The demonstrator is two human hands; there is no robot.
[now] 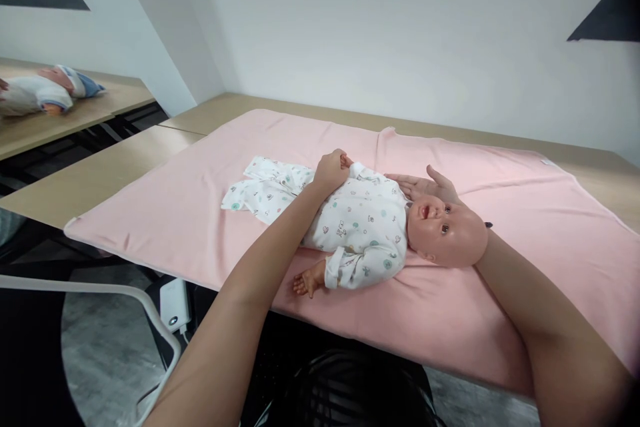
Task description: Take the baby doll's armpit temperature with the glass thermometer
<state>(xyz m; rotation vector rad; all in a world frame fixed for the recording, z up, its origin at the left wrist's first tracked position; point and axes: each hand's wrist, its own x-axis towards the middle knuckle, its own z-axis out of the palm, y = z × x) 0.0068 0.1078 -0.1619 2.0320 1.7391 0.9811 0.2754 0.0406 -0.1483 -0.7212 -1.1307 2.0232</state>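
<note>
One baby doll on one pink blanket, lying face-up at the middle, smooth plastic head to the right, in a soft printed white romper. Left hand clenched around the doll's far hand. Right hand flat, fingers spread, behind the head. Farther left, a second doll on another wooden table.

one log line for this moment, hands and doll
left hand: closed on doll's far hand | right hand: open, behind doll's head | doll: on its back on pink blanket
</note>
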